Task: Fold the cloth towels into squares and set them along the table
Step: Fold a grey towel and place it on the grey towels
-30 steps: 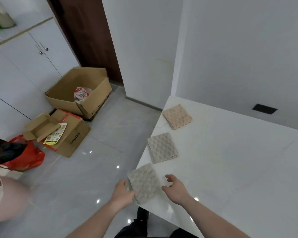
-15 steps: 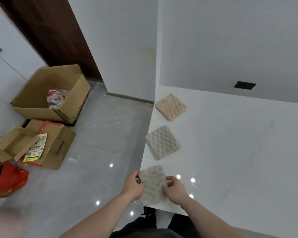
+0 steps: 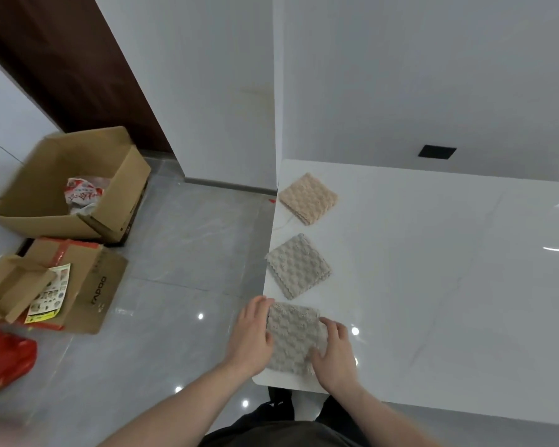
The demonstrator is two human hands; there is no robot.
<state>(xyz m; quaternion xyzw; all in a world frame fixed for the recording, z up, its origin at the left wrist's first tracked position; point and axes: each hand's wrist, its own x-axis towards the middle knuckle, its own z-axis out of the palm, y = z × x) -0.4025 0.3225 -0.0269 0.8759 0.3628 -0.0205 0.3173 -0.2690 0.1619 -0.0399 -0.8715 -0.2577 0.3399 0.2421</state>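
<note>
Grey waffle-weave towel, folded to a near square, flat on the near left corner of the white table, close to both edges. Left hand laid against the towel's left side, fingers extended and together along that edge, palm partly out past the table edge; flat rather than clenched, no pinch visible, evidently squaring the fold and stopping it sliding toward the floor. Right hand set on the lower right corner, fingers loosely spread and pressing down, thumb over the cloth (grip under the fabric, if any, not discernible); judged as pinning the layers while the left side is trued. Two more folded squares beyond, in a line along the same left edge: a light grey towel just past the one in hand, not touching it, and a beige towel further on near the wall corner, with a loose thread trailing at its left. Both turned slightly diamond-wise; the near one lies straighter to the edge. Spacing roughly even, consistent with a row being built toward the person. Placement judged nearly complete; release not yet made. On the floor to the left, an open cardboard box and flattened cartons, not involved. Risk noted: nearness to the corner, overhang possible if nudged.
</note>
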